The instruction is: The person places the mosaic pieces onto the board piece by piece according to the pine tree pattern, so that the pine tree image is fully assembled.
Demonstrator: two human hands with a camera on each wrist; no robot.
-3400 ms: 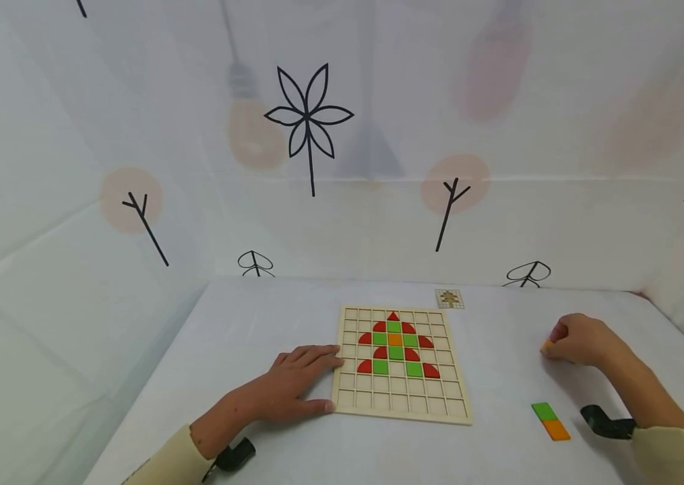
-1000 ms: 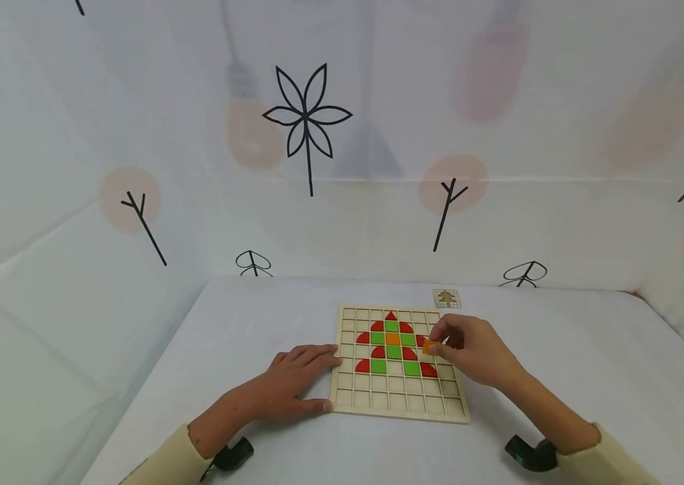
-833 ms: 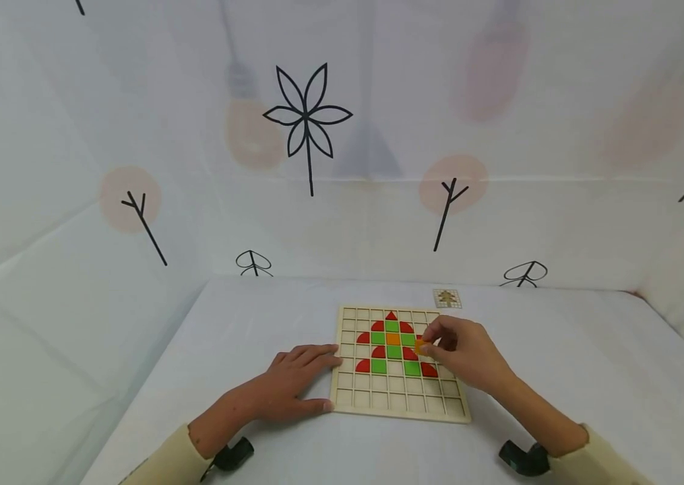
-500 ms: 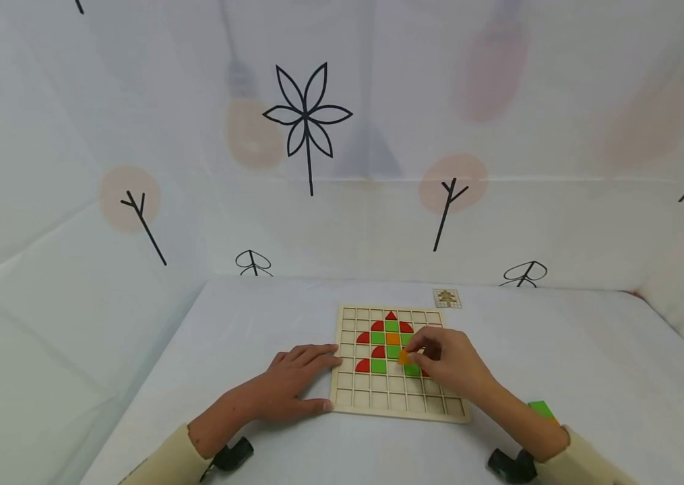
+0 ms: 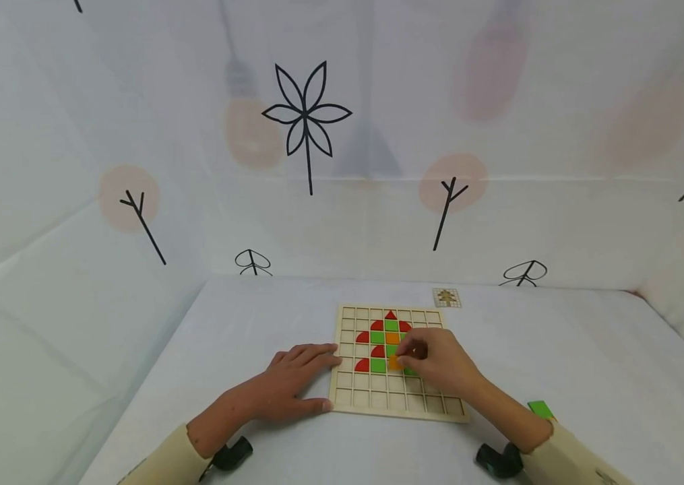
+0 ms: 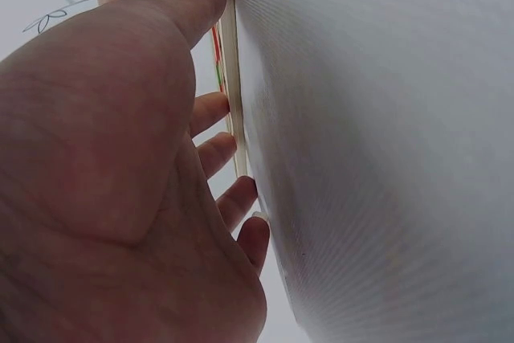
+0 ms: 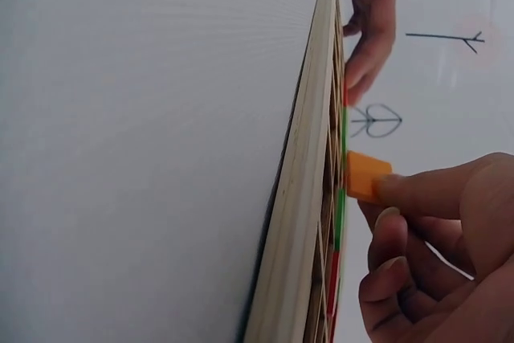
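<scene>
A pale wooden grid board [image 5: 372, 400] lies on the table, with red quarter-round, red triangular, green and orange tiles set in a tree shape. My right hand [image 5: 439, 360] pinches an orange square tile [image 7: 369, 177] between thumb and finger. In the right wrist view the tile is tilted, its lower edge at the board's surface between two green tiles. My left hand [image 5: 293, 382] lies with fingers spread along the board's left edge, fingertips and thumb touching it. The left wrist view shows the thumb [image 6: 201, 7] on the board's near edge. The right hand hides part of the tree's right side.
A green tile [image 5: 540, 409] lies on the table right of the board, the orange tile beside it mostly hidden by the right forearm. A small card with a tree pattern [image 5: 447, 298] lies behind the board. White printed cloth [image 5: 366, 222] hangs at the back.
My right hand picked up an orange tile from the table at the right, carried it left over the board and lowered it to the row of green tiles. The left hand stayed put.
</scene>
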